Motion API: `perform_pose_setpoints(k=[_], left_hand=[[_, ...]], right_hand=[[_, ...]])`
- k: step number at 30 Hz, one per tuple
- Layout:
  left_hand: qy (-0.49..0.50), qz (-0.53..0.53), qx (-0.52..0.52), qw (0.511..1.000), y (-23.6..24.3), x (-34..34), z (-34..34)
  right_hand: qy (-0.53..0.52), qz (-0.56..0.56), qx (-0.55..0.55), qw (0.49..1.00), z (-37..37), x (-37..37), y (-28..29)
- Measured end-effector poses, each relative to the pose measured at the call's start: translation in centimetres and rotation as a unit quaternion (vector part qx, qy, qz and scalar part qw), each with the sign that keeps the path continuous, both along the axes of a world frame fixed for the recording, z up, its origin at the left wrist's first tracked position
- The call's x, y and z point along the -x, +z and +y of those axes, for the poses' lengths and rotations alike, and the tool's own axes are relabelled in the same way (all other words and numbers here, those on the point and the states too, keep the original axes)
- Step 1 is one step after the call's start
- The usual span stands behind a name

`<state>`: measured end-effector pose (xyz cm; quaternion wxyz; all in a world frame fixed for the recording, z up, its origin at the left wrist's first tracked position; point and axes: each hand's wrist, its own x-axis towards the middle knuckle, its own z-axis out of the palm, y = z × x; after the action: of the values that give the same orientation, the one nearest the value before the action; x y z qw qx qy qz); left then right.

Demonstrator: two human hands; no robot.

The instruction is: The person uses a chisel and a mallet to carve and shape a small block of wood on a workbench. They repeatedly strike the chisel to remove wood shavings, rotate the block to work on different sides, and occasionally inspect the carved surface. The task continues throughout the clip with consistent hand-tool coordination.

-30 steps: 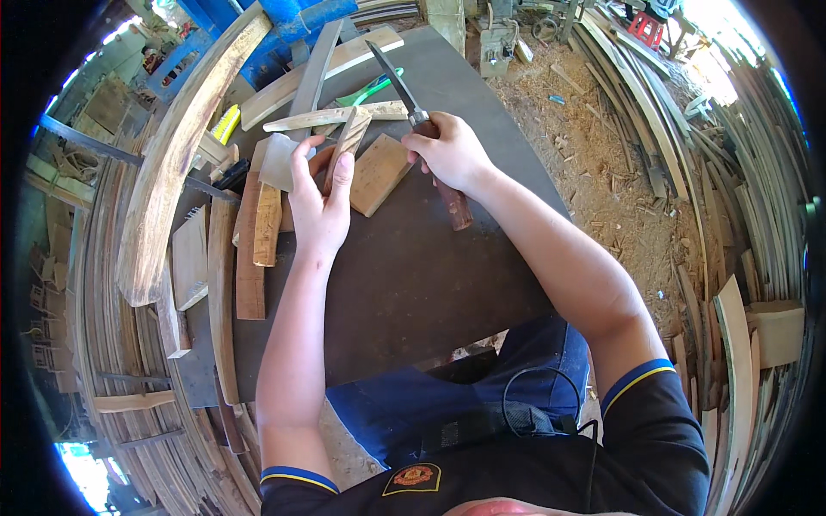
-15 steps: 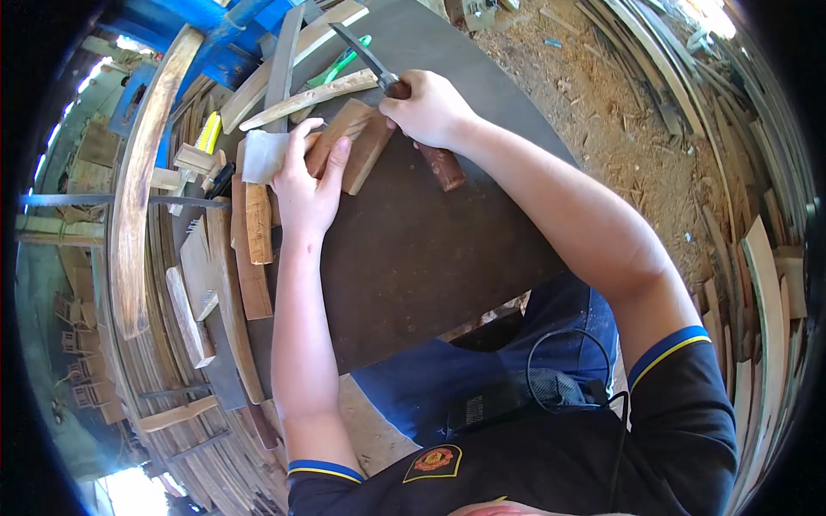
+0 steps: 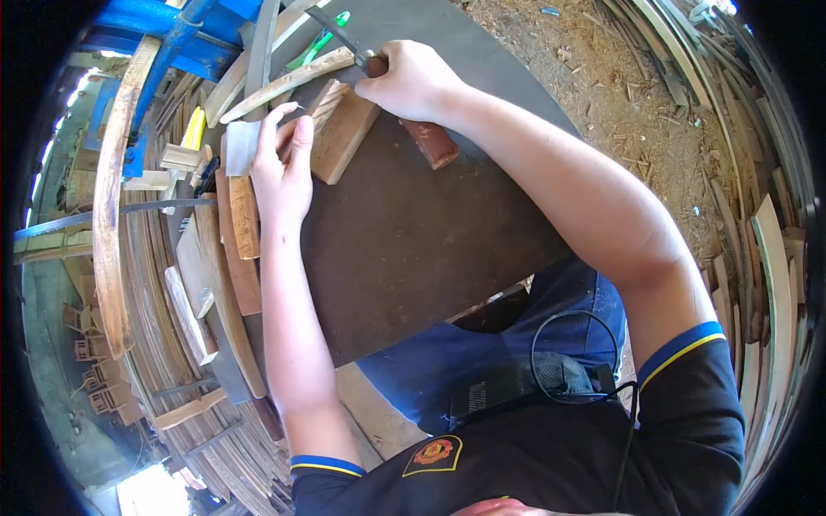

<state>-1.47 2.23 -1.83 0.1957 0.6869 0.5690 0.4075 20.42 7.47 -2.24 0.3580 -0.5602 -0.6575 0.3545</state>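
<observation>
A chisel-like tool (image 3: 342, 33) with a long dark metal blade is in my right hand (image 3: 413, 82). My fingers close around its brown handle, and the blade points to the far left. My left hand (image 3: 282, 176) curls its fingers and thumb about a small wooden piece (image 3: 329, 103); the thumb hides much of it. Against that piece, a thicker wooden block (image 3: 346, 138) lies on the dark tabletop (image 3: 413, 241). Beneath my right hand is a reddish-brown rounded wooden piece (image 3: 432, 144). Left of my left fingers is a pale grey rectangular piece (image 3: 243, 148).
A green-handled tool (image 3: 323, 39) and a long wood strip (image 3: 288, 84) lie at the table's far side. Wooden offcuts (image 3: 245, 224) and a yellow-handled tool (image 3: 194, 129) line the left edge. Stacked planks (image 3: 774, 284) stand at right, beyond floor littered with shavings.
The view has shifted, so the bench appears farther up and left. My left thumb has drawn closer to the fingers, covering more of the small wooden piece. The chisel stays in my right hand.
</observation>
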Motion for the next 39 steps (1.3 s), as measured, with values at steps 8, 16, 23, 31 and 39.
perform_pose_setpoints(k=[8,16,23,31,39], left_hand=[[-0.010,-0.002,-0.010,1.000,-0.1,-0.2,0.1],[-0.019,0.006,-0.031,0.999,-0.4,-0.1,0.0],[-0.020,0.031,-0.025,0.999,-0.3,0.0,-0.1],[-0.034,0.032,-0.030,0.998,0.1,-0.4,-0.6],[-0.045,0.076,-0.062,0.994,-0.5,-0.3,0.1]], right_hand=[[-0.006,-0.001,-0.046,0.999,0.6,0.0,-0.9],[-0.017,0.004,-0.049,0.999,0.6,-0.1,-0.3],[-0.019,-0.002,-0.070,0.997,0.8,0.1,-0.6],[-0.034,-0.024,-0.073,0.996,1.8,0.1,-0.8],[-0.008,-0.072,-0.155,0.985,3.9,0.4,-2.1]])
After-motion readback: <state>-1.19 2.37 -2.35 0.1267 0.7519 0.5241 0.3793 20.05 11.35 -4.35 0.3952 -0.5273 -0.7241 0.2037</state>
